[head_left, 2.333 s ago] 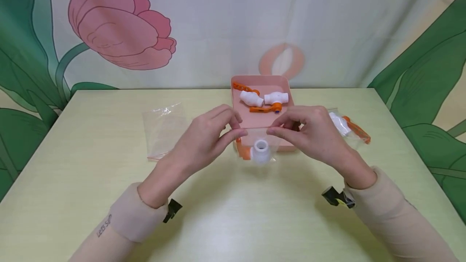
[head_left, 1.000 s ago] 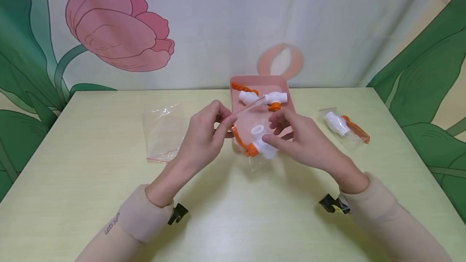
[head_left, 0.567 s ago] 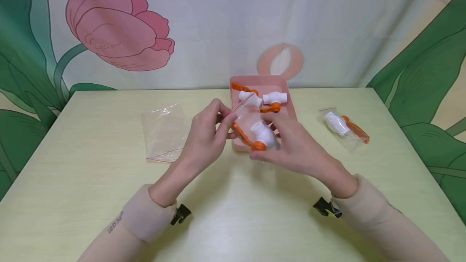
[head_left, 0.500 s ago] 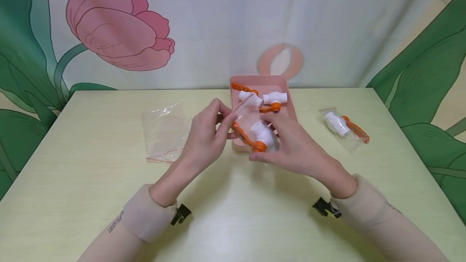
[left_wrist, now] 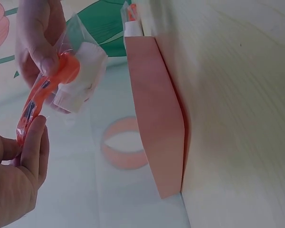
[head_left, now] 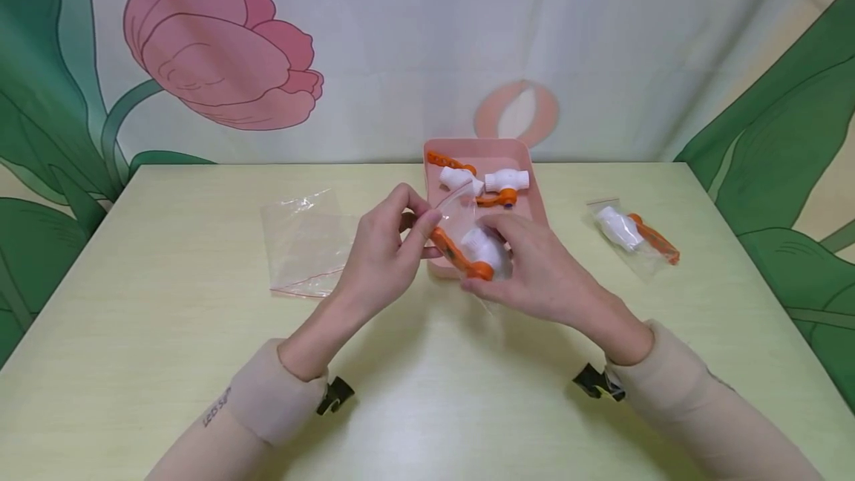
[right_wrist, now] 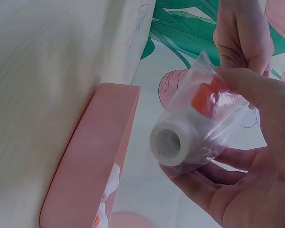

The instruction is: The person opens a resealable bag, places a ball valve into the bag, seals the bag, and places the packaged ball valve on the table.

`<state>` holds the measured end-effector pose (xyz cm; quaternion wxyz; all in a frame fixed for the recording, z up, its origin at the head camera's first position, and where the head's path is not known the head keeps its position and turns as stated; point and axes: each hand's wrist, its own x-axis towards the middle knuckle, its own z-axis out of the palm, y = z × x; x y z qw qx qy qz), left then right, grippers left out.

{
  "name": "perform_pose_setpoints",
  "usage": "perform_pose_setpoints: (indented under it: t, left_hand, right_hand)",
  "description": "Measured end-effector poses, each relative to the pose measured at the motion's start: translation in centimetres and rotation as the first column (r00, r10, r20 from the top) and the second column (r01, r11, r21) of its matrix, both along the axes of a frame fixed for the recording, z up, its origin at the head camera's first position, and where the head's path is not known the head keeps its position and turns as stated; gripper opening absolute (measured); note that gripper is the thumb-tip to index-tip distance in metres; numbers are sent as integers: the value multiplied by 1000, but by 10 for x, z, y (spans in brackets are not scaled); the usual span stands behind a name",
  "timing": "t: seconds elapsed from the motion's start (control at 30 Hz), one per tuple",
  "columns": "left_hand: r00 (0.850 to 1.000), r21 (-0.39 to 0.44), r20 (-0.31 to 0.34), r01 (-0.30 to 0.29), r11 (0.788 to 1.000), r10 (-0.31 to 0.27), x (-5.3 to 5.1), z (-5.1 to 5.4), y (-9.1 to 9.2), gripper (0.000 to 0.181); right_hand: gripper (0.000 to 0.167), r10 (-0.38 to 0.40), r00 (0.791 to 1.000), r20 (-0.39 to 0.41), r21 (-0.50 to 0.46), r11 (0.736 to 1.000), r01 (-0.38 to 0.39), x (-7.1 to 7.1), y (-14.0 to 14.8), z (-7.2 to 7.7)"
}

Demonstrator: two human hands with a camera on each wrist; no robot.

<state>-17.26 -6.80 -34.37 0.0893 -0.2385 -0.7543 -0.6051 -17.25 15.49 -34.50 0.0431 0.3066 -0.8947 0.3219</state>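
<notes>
1. Now the right hand (head_left: 542, 273) curls round the white valve (head_left: 482, 245), thumb at the root of its orange handle (head_left: 457, 251); moments ago both hands pinched the upper edge of the clear bag (head_left: 457, 205) and the valve hung below.
2. The left hand (head_left: 392, 247) pinches the bag at the handle's free end, thumb against fingers, narrow.
3. So the valve, inside its bag and raised above the table (head_left: 200, 347), is now steadied from two sides, which I judge makes it easier to turn or guide. I cannot tell whether the bag's mouth is sealed.
4. Beyond the left hand a flat bag (head_left: 303, 243) lies unmoved; well to the right, so does a bagged valve (head_left: 628, 232).
5. Farther, the pink tray (head_left: 490, 150) bears two unbagged valves (head_left: 508, 180), both as they were.
6. Farthest hangs the printed curtain (head_left: 401, 58).
</notes>
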Motion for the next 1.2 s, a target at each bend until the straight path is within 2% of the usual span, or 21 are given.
perform_pose_setpoints:
  t: [0.13,0.23,0.4,0.53,0.67,0.87,1.07,1.2]
  left_hand:
    - [999,17,36,9,1000,-10,-1,0,0,11]
    - [996,45,85,7,999,-11,-1,-1,0,11]
    - [983,90,182,0,996,-16,-2,-1,-1,12]
    - [970,96,242,9,995,-32,-3,-1,-2,14]
    - [963,42,269,17,999,-27,-3,-1,-4,20]
    - [963,-80,270,28,996,-6,-2,-4,-7,27]
    - [969,-160,246,72,985,-31,-3,-8,-9,26]
    - [972,-236,232,94,967,-38,-3,-11,-11,22]
  right_hand:
    - [58,-4,1000,12,0,1000,4,0,1,0]
    - [54,-12,1000,21,7,1000,12,1,1,0]
    - [51,-27,1000,16,9,1000,26,3,3,2]
    - [50,-32,999,12,2,999,32,3,5,1]
    - [51,-55,998,27,6,998,55,3,9,-1]
    - [50,-99,994,55,26,995,98,2,16,-2]
    - [49,-152,985,83,52,988,148,0,26,-2]
    - [49,-190,977,97,82,980,182,-4,34,-4]
